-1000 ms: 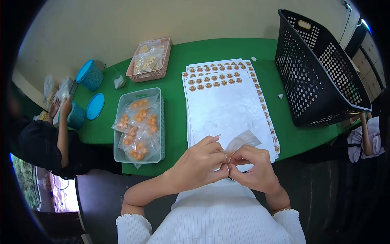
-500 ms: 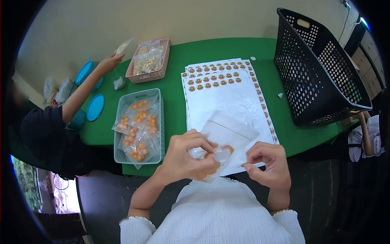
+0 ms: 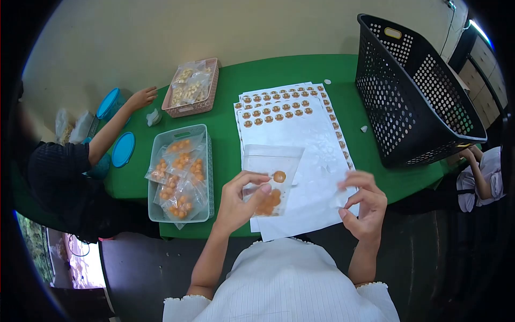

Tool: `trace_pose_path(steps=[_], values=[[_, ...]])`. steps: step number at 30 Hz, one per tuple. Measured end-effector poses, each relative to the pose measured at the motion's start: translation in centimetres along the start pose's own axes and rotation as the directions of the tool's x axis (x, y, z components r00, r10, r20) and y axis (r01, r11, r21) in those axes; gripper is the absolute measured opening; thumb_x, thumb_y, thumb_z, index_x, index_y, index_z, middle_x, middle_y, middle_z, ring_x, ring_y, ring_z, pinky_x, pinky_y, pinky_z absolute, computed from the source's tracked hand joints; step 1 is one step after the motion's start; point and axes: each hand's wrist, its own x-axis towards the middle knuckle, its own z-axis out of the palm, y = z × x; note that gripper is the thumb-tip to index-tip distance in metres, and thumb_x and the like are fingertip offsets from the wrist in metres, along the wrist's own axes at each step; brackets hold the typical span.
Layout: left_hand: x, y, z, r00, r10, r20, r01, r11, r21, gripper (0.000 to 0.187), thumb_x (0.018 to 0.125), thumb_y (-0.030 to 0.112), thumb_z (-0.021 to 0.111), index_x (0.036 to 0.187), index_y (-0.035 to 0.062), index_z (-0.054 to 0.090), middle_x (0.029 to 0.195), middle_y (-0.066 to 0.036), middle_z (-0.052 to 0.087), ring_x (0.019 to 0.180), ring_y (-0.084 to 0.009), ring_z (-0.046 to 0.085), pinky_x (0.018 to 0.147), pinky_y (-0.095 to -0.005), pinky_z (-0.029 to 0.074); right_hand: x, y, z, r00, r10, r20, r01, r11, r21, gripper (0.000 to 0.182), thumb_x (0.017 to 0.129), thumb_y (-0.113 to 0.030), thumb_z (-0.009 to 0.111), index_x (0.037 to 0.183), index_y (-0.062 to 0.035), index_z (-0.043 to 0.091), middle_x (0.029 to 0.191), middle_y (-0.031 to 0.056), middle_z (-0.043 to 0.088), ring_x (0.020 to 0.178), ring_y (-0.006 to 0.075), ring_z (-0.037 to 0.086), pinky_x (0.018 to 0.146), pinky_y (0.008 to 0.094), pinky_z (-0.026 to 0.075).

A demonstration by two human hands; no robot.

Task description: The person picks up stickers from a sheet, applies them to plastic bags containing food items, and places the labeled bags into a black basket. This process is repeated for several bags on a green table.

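My left hand [image 3: 244, 198] pinches the left side of a clear zip bag [image 3: 271, 155], which stands upright over the sheets. Inside are orange-brown balls, and a round brown sticker [image 3: 279, 176] shows on its upper part. My right hand [image 3: 366, 206] is to the right of the bag, apart from it. Its thumb and index finger hold a small whitish scrap, while the other fingers are blurred. Beneath both hands lies a stack of white sticker sheets [image 3: 316, 155] with rows of round brown stickers at the top.
A pale green basket [image 3: 210, 182] holds bags of orange balls. Behind it, a pink basket [image 3: 212, 91] contains bags of pale snacks. A co-worker's hand [image 3: 142, 98] reaches in near blue lids [image 3: 124, 149]. A tall black perforated basket [image 3: 418, 102] stands right; another person sits beyond it.
My left hand has turned the bag upright, its sticker now in view. My right hand has shifted slightly rightward. The co-worker's hand no longer holds the bag of pale snacks.
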Motion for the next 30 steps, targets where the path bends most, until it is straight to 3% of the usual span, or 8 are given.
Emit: trace_pose_path(steps=[2, 5, 7, 9, 14, 23, 26, 30], values=[[-0.8, 0.8, 0.1, 0.996, 0.068, 0.053, -0.055, 0.976, -0.212, 0.022, 0.076, 0.010, 0.058, 0.093, -0.0029, 0.056, 0.099, -0.011, 0.052, 0.093, -0.0153, 0.051, 0.073, -0.0296, 0.047, -0.9, 0.6, 0.6, 0.994, 0.105, 0.019, -0.100, 0.862, 0.497, 0.017, 0.053, 0.001, 0.061, 0.070, 0.0007, 0.057, 0.086, 0.0141, 0.056, 0.081, 0.0216, 0.054, 0.074, 0.0305, 0.043], [-2.0, 1.8, 0.6, 0.989, 0.132, 0.063, -0.100, 0.927, -0.362, 0.022, 0.077, 0.003, 0.054, 0.099, -0.0036, 0.052, 0.108, -0.012, 0.045, 0.099, -0.0185, 0.048, 0.077, -0.0291, 0.047, -0.2, -1.3, 1.0, 0.963, 0.223, 0.149, -0.267, 0.739, 0.618, 0.024, 0.054, 0.004, 0.061, 0.077, 0.0021, 0.057, 0.082, 0.0144, 0.057, 0.080, 0.0199, 0.055, 0.073, 0.0298, 0.044], [-2.5, 1.8, 1.1, 0.987, 0.154, 0.054, -0.121, 0.913, -0.390, 0.021, 0.078, -0.001, 0.051, 0.098, -0.0040, 0.051, 0.109, -0.013, 0.044, 0.100, -0.0199, 0.047, 0.078, -0.0294, 0.047, -0.5, -1.7, 1.9, 0.965, 0.166, 0.202, -0.258, 0.739, 0.623, 0.024, 0.060, 0.005, 0.062, 0.083, 0.0028, 0.056, 0.083, 0.0130, 0.057, 0.078, 0.0173, 0.057, 0.070, 0.0266, 0.046], [-2.9, 1.6, 1.7, 0.998, 0.055, -0.007, -0.052, 0.892, -0.449, 0.021, 0.078, -0.001, 0.051, 0.098, -0.0034, 0.050, 0.109, -0.013, 0.044, 0.102, -0.0212, 0.047, 0.081, -0.0308, 0.046, -1.4, -2.4, 3.4, 0.881, 0.398, 0.256, -0.438, 0.479, 0.761, 0.020, 0.066, 0.002, 0.062, 0.085, 0.0034, 0.054, 0.083, 0.0112, 0.057, 0.077, 0.0157, 0.058, 0.067, 0.0243, 0.047], [-3.3, 2.1, 2.2, 0.996, 0.088, -0.024, -0.091, 0.921, -0.378, 0.027, 0.076, -0.001, 0.054, 0.102, -0.0020, 0.047, 0.114, -0.013, 0.040, 0.105, -0.0227, 0.045, 0.085, -0.0326, 0.043, -1.5, -2.7, 4.2, 0.874, 0.327, 0.359, -0.486, 0.566, 0.666, 0.028, 0.071, 0.000, 0.057, 0.097, 0.0014, 0.046, 0.091, 0.0104, 0.056, 0.080, 0.0119, 0.055, 0.062, 0.0216, 0.045], [-3.5, 1.7, 1.7, 0.980, 0.200, -0.006, -0.185, 0.894, -0.408, 0.031, 0.076, 0.001, 0.053, 0.105, -0.0033, 0.044, 0.115, -0.015, 0.038, 0.111, -0.0236, 0.039, 0.087, -0.0338, 0.041, -1.5, -3.1, 4.2, 0.903, 0.278, 0.328, -0.426, 0.690, 0.585, 0.031, 0.069, 0.002, 0.054, 0.098, 0.0006, 0.047, 0.089, 0.0072, 0.057, 0.075, 0.0094, 0.053, 0.060, 0.0199, 0.040], [-3.7, 2.3, 2.1, 0.989, 0.138, -0.059, -0.150, 0.900, -0.410, 0.029, 0.076, 0.001, 0.054, 0.103, -0.0033, 0.046, 0.115, -0.015, 0.038, 0.108, -0.0223, 0.041, 0.087, -0.0324, 0.042, -1.6, -3.4, 4.4, 0.893, 0.311, 0.327, -0.450, 0.649, 0.613, 0.030, 0.069, 0.003, 0.053, 0.098, 0.0009, 0.047, 0.087, 0.0074, 0.057, 0.074, 0.0088, 0.052, 0.061, 0.0201, 0.040], [-3.7, 2.1, 2.2, 0.972, 0.205, -0.115, -0.229, 0.934, -0.275, 0.025, 0.076, 0.002, 0.056, 0.099, -0.0035, 0.048, 0.111, -0.015, 0.041, 0.104, -0.0210, 0.046, 0.086, -0.0312, 0.043, -1.7, -3.0, 4.7, 0.872, 0.315, 0.374, -0.488, 0.606, 0.628, 0.029, 0.070, 0.003, 0.052, 0.098, 0.0013, 0.047, 0.087, 0.0081, 0.057, 0.075, 0.0088, 0.052, 0.062, 0.0201, 0.040]])
